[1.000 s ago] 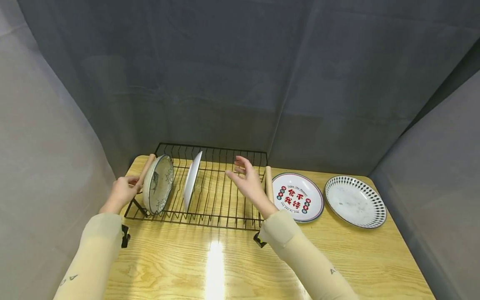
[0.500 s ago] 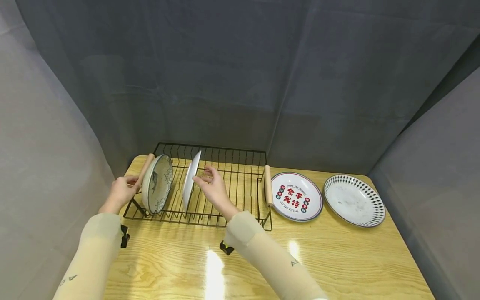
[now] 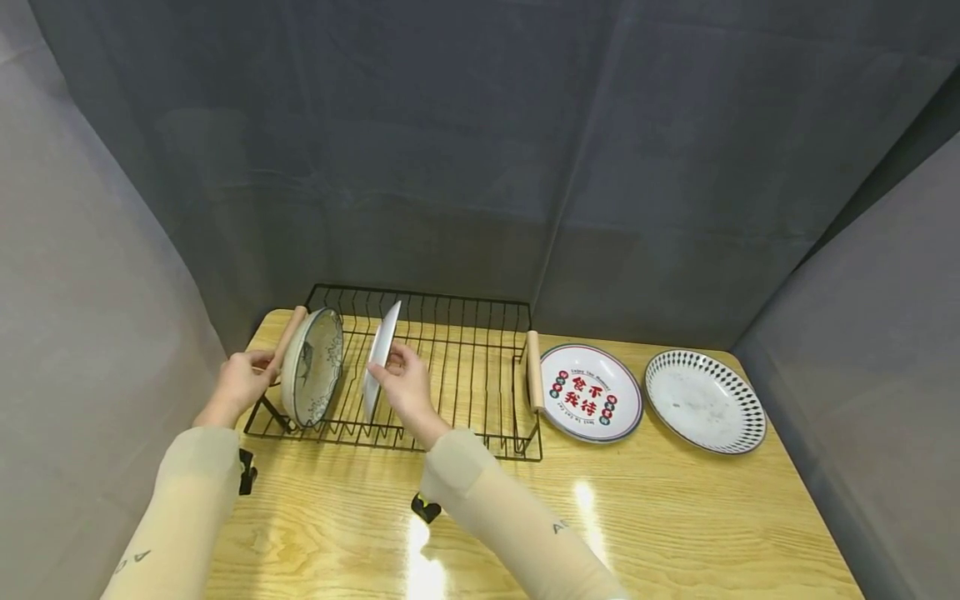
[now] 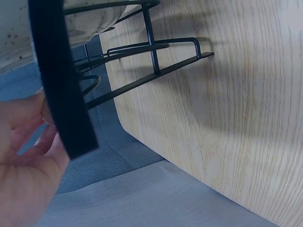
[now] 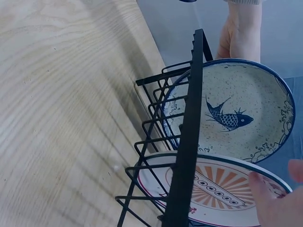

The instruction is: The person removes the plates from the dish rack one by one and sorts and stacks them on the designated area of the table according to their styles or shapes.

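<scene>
My left hand [image 3: 243,379] grips the wooden handle [image 3: 291,337] at the left end of a black wire dish rack [image 3: 457,433]. Beside that handle a deep dish [image 3: 318,367] with a blue fish stands on edge in the rack. To its right a white plate [image 3: 381,354] also stands upright, tilted a little; the right wrist view shows orange rays on its face. My right hand [image 3: 405,387] has its thumb and fingers at this plate's rim and pinches it. In the right wrist view, only part of the right hand [image 5: 279,203] shows.
Right of the rack's other wooden handle [image 3: 534,371], a white plate with red characters [image 3: 592,425] lies flat on the wooden table [image 3: 675,517]. Farther right lies an oval dish with a black-diamond rim [image 3: 697,400]. Grey curtains [image 3: 420,167] enclose the back and sides.
My right hand has moved left from over the rack's right half to the upright white plate, its fingers closing at the rim. The left hand stays on the handle.
</scene>
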A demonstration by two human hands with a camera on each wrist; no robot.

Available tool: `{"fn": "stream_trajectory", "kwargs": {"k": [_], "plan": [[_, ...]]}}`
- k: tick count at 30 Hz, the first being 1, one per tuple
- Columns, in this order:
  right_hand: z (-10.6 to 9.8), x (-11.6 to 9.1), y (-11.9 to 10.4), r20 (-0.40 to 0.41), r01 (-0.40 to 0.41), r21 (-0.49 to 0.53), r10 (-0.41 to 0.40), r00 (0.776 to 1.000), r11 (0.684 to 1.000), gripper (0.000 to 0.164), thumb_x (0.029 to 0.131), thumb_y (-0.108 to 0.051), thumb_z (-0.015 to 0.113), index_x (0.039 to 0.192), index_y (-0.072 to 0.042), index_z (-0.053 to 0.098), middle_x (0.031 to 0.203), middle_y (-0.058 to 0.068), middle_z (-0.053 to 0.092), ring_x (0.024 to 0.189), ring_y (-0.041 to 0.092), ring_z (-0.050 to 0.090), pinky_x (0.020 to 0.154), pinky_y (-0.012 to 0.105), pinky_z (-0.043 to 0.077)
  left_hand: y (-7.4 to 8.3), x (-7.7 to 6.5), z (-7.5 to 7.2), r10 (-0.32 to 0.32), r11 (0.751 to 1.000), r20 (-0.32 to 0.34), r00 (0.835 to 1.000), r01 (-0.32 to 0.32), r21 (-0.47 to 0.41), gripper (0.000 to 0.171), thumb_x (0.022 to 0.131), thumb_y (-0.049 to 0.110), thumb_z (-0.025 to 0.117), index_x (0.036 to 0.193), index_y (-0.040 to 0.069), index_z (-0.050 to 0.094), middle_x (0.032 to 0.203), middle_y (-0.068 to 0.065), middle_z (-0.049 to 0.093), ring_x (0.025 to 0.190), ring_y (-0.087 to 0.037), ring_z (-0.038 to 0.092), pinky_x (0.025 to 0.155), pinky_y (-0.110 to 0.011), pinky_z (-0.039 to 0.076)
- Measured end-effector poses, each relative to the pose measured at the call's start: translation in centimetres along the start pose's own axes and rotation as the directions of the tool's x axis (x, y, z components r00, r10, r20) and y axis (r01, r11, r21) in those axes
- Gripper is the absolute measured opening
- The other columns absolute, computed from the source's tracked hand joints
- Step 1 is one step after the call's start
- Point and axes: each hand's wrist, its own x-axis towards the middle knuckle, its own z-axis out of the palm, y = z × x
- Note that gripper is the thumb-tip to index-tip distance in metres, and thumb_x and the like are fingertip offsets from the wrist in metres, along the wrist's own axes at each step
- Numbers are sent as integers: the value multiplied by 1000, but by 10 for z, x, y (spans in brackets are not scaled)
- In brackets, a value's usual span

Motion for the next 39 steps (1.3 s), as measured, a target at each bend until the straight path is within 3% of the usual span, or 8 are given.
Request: {"fn": "stream_trajectory", "kwargs": {"k": [6,24,39], "plan": [[5,0,3,-40,-12,-2,12,999,1000,44,86,4,56,129,1,46,108,13,55,97,24,61,77,30,52,0,1,0,2,1000,2,1000,-2,5,39,90,2,50,125,-15,45,107,-31,55,95,-44,58,71,-44,51],[9,1,3,-98,22,-10,-23,995,1000,44,84,9,54,128,4,49,101,14,59,89,20,62,73,29,53,0,2,0,10,1000,-22,1000,-10,7,36,89,1,52,121,-15,50,105,-31,57,93,-44,58,70,-44,51],[-14,11,-14,-115,61,34,-57,992,998,41,82,9,54,123,10,50,100,16,60,90,24,63,75,24,52,1,0,0,-7,1000,-8,1000,7,0,37,90,3,49,124,-14,48,107,-31,56,95,-44,57,72,-45,50]]}}
